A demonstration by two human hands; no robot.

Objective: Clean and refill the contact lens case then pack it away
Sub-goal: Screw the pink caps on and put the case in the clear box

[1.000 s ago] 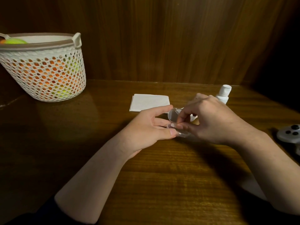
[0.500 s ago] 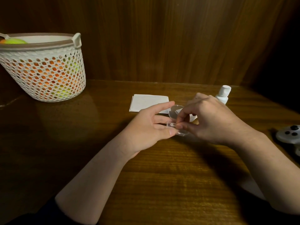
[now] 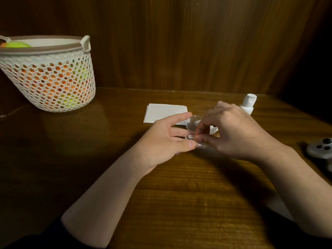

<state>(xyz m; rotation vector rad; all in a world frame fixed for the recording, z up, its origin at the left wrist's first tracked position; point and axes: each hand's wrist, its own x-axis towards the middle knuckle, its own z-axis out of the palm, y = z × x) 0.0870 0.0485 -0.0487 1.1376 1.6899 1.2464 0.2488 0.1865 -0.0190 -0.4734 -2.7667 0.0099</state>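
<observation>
both hands' fingers pinch the small clear lens case [image 3: 195, 136], its round lid [image 3: 193, 123] tipped up: left hand [image 3: 167, 141], right hand [image 3: 231, 130].

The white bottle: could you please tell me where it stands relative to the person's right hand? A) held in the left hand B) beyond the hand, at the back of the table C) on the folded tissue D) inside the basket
B: the white bottle stands upright on the table just beyond the right hand, partly hidden by it.
</observation>
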